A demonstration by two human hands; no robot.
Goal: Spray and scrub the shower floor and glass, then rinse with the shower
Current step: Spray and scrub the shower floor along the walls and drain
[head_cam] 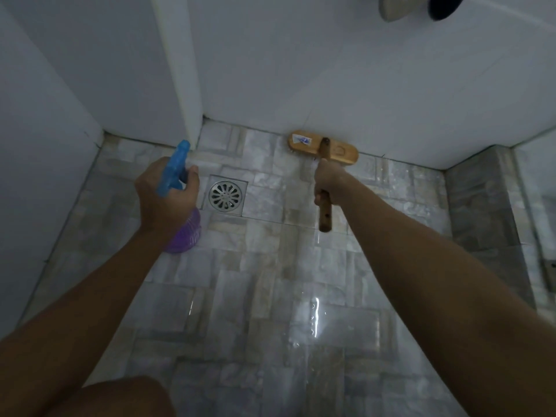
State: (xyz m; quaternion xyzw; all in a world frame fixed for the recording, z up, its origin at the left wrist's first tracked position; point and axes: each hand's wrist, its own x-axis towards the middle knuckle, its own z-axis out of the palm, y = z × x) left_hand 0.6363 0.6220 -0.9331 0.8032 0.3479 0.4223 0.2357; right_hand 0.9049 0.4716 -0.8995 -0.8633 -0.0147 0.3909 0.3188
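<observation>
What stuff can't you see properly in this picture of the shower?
All from the head view:
- Scrub brush bristles: hidden under its wooden head, which sits at the foot of the back wall.
- Spray bottle: the left hand covers its middle; any label is unreadable.
- Brush sticker: too small to read.
- Two objects at the top edge: cut off, cannot identify.
- Glass panel: mostly cut off by the right edge.
- Whether spray is coming out: cannot tell.
</observation>
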